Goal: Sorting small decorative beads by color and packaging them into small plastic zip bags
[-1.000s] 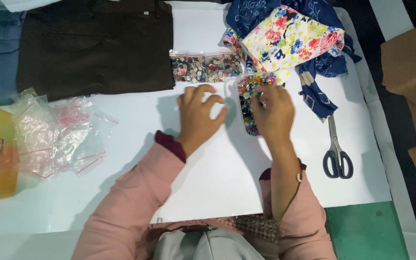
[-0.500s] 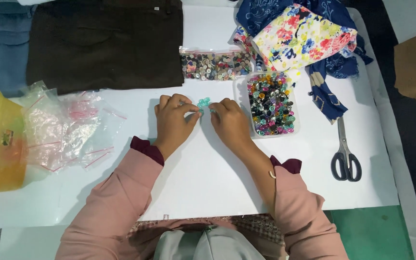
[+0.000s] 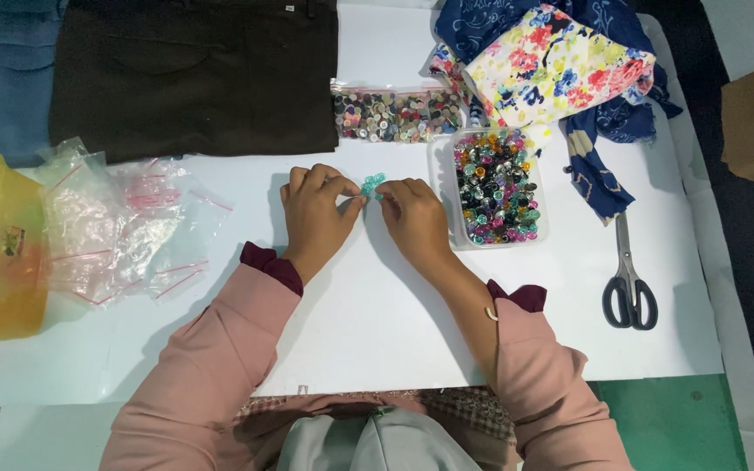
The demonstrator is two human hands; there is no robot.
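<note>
Teal buttons (image 3: 372, 185) sit pinched between both hands over the white counter (image 3: 394, 331): left hand (image 3: 316, 214) and right hand (image 3: 414, 218) each grip them with closed fingertips, just left of a clear tub (image 3: 442, 196) of mixed buttons.

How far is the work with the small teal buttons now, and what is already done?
Done: a few teal buttons lie out of the clear tray on the white table. In hand: the left hand and right hand meet at this little cluster, fingers pinching it. Left: the tray is full of mixed coloured buttons, the bag of buttons lies untouched, and the empty small bags wait at the left.
</note>
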